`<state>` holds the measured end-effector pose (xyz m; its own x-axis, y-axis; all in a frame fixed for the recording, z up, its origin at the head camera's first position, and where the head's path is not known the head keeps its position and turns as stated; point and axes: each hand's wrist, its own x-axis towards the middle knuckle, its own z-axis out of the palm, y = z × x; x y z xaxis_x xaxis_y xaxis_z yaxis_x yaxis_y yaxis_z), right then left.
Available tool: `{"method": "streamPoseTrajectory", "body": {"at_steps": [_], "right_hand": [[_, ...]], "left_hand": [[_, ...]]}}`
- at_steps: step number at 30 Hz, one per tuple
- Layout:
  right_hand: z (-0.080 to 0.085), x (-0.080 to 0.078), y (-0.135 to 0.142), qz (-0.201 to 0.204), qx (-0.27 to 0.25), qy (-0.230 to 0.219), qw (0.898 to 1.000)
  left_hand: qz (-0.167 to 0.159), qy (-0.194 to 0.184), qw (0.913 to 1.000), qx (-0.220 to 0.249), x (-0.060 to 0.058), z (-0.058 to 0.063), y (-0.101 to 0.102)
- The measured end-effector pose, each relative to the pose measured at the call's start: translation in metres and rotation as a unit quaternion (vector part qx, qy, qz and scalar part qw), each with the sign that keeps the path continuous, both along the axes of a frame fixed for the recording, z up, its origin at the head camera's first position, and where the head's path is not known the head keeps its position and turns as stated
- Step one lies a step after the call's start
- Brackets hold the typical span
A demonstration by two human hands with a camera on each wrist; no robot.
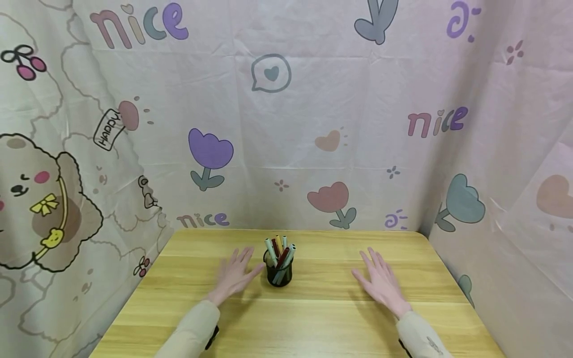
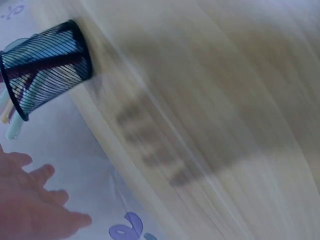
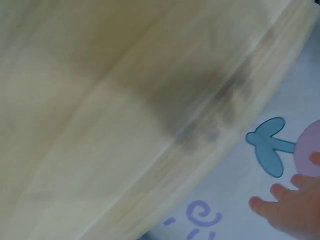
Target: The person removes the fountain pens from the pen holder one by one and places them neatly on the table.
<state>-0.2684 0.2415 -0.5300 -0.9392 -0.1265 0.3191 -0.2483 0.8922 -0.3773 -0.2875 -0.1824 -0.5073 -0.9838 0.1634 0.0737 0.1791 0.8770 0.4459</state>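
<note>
A black mesh pen holder (image 1: 279, 276) stands upright on the wooden table, filled with several markers (image 1: 281, 248) in pale, dark red and yellow colours. Just left of it my left hand (image 1: 235, 276) hovers with fingers spread, its thumb close to the mesh and nothing in its grasp. In the left wrist view the same pen holder (image 2: 50, 67) appears tilted by the camera angle, with the left hand (image 2: 35, 200) below it. Farther right, my right hand (image 1: 380, 281) is held over the table with fingers extended, holding nothing; its fingertips (image 3: 256, 204) show in the right wrist view.
The light wooden table (image 1: 313, 323) reaches back to a printed curtain (image 1: 286, 124) with flowers and lettering. More curtain hangs on the left (image 1: 80, 199) and right (image 1: 515, 164) sides. Hand shadows fall on the tabletop.
</note>
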Motion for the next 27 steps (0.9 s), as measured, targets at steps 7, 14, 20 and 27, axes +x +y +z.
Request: {"method": "streamPoseTrajectory", "body": {"at_steps": [7,14,20,27], "right_hand": [[0.007,-0.005,-0.018,0.056,-0.057,0.011,0.997],[0.008,-0.008,-0.03,0.073,-0.08,-0.002,0.994],[0.007,-0.008,-0.036,0.091,-0.097,-0.006,0.991],[0.01,-0.008,-0.046,0.123,-0.126,0.008,0.984]], "left_hand": [[-0.022,-0.045,0.9918,0.118,-0.006,0.002,0.018],[-0.02,-0.064,0.9788,0.194,-0.011,-0.002,0.029],[-0.035,-0.066,0.9705,0.229,-0.014,-0.004,0.034],[-0.035,-0.087,0.9584,0.27,-0.016,-0.008,0.035]]}}
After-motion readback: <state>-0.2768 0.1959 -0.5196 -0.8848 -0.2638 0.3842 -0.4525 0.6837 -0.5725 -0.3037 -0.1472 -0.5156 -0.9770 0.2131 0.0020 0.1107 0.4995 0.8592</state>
